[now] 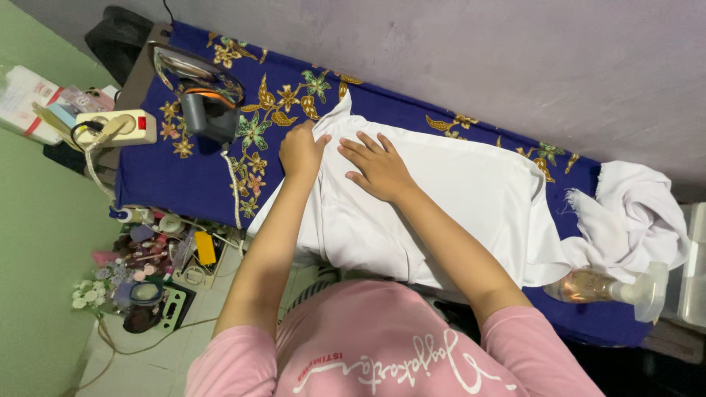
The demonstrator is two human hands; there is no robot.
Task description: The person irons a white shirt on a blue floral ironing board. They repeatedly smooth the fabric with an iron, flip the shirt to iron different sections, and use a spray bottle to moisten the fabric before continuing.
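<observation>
While the left hand (300, 152) pinches the white cotton garment (441, 213), the right hand (379, 167) presses it flat, fingers spread, on the blue floral-covered ironing board (184, 176); upright iron (202, 92) far left, mauve wall (515, 66) beyond.

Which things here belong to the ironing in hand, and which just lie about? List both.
In use: white cloth garment under left hand and right hand; blue floral ironing board cover; grey-and-orange iron; clear spray bottle.

Lying about: cream power strip; floor clutter.
</observation>
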